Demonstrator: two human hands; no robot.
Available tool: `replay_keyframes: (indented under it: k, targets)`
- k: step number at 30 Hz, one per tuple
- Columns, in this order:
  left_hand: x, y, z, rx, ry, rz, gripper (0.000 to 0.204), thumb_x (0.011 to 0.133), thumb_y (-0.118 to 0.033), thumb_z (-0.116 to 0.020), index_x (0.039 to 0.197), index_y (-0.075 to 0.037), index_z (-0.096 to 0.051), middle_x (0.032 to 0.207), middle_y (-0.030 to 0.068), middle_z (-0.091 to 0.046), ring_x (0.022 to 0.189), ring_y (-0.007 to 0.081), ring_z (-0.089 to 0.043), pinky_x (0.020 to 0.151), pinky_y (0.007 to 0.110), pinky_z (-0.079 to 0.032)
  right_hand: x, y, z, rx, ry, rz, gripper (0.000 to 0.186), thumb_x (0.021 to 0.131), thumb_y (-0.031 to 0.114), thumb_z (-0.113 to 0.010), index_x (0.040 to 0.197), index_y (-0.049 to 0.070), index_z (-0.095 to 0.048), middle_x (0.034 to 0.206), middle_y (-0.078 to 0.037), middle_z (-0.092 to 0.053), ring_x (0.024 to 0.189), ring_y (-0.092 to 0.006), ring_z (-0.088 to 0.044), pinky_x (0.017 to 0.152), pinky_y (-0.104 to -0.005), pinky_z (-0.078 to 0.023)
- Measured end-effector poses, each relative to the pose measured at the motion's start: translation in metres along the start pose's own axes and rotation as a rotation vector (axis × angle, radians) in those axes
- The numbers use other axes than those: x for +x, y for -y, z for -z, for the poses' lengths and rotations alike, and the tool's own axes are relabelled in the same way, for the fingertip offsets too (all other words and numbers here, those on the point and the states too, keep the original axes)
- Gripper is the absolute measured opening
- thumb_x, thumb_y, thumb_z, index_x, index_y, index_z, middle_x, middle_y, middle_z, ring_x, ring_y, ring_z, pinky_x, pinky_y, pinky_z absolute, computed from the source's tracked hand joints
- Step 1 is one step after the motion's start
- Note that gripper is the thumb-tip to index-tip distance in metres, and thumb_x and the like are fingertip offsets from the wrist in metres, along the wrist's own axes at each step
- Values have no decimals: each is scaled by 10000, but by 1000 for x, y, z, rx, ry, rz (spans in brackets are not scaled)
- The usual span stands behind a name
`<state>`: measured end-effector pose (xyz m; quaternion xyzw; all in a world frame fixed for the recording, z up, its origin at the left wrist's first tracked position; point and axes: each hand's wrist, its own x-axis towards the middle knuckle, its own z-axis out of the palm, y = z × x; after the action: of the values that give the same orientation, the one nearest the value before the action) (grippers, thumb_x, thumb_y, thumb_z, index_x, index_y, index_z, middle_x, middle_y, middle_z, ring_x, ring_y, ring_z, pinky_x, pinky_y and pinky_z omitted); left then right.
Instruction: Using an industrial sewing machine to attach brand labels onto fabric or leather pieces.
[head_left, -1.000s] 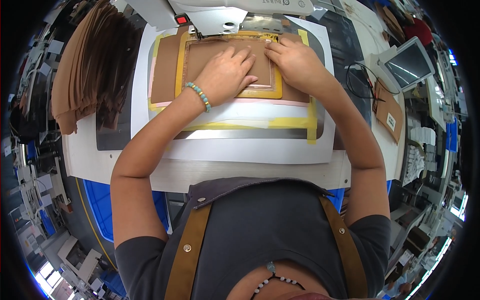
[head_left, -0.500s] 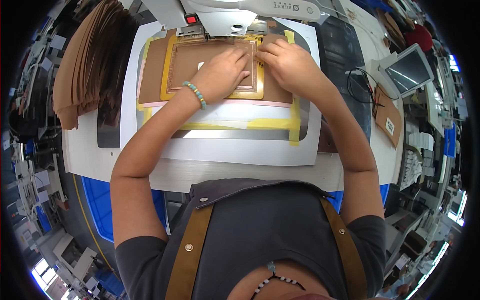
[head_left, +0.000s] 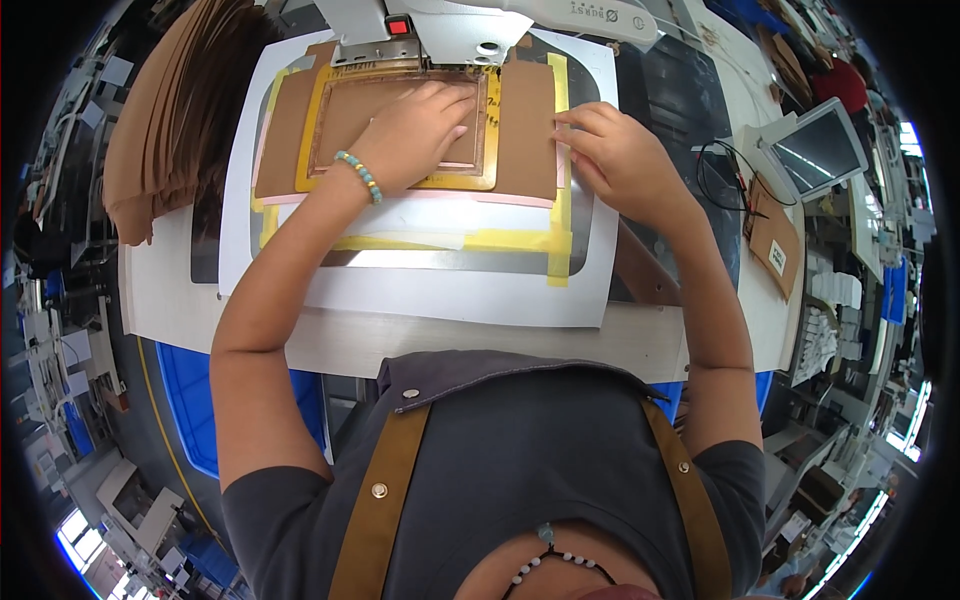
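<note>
My left hand [head_left: 418,130], with a beaded bracelet at its wrist, rests flat on a brown sheet [head_left: 350,110] inside a yellow rectangular frame [head_left: 318,130]. Its fingers lie stretched out beneath a white machine head [head_left: 455,28]. The frame sits on a wider brown panel [head_left: 527,130] with pink edging along its near side. At that panel's right edge, by a strip of yellow tape [head_left: 558,235], is my right hand [head_left: 622,160]. Its fingers are bent but apart, their tips touching the edge. White sheeting [head_left: 450,290] spreads beneath everything.
A tall stack of brown sheets [head_left: 175,120] stands at the left. On the right are a small screen [head_left: 815,145] on the table, a black cable [head_left: 705,170] and a brown piece with a white label [head_left: 770,245]. Blue bins [head_left: 185,400] sit under the table's front edge.
My right hand has left the yellow frame's right side and moved right to the panel's edge. The frame, panel and white sheeting have shifted left, with my left hand still on top.
</note>
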<state>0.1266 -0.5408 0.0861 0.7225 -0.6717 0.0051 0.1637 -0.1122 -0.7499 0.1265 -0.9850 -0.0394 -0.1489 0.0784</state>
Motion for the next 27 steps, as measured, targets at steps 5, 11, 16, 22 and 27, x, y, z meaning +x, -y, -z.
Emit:
replay_keyframes:
  k: [5, 11, 16, 22, 27]
  targets:
    - [-32, 21, 25, -113, -84, -29, 333, 1037, -162, -641, 1333, -20, -698, 1438, 108, -674, 1368, 320, -585, 1167, 431, -473, 23, 24, -11, 168, 123, 68, 331, 901, 16, -660, 1227, 24, -720, 1382, -105, -676, 1239, -321, -620, 1040, -409, -536]
    - [-48, 27, 30, -289, 79, -118, 410, 1011, -181, -687, 1411, -93, -693, 1550, 58, -616, 1519, 315, -472, 1244, 457, -410, 55, 30, -54, 25, -12, 154, 413, 889, -4, -658, 1296, 55, -696, 1330, -68, -703, 1215, -257, -636, 989, -392, -539]
    - [-53, 23, 15, -251, 125, -152, 460, 994, -230, -714, 1447, -148, -683, 1651, 6, -515, 1579, 318, -378, 1272, 514, -352, 56, 36, -56, -41, 23, 135, 428, 914, 19, -650, 1339, 61, -680, 1329, -74, -706, 1249, -240, -634, 1022, -381, -501]
    - [-46, 34, 17, -205, 155, -219, 493, 985, -310, -723, 1463, -195, -681, 1674, 29, -486, 1572, 346, -378, 1280, 529, -313, 53, 38, -59, -93, -4, 124, 414, 936, 43, -641, 1347, 73, -679, 1331, -62, -707, 1265, -226, -627, 1016, -378, -493]
    - [-44, 37, 18, -266, 146, -246, 501, 987, -380, -715, 1458, -213, -688, 1685, 68, -468, 1565, 360, -376, 1284, 524, -292, 53, 39, -56, -89, 20, 105, 407, 948, 58, -648, 1354, 72, -672, 1333, -59, -706, 1266, -229, -623, 1007, -378, -496]
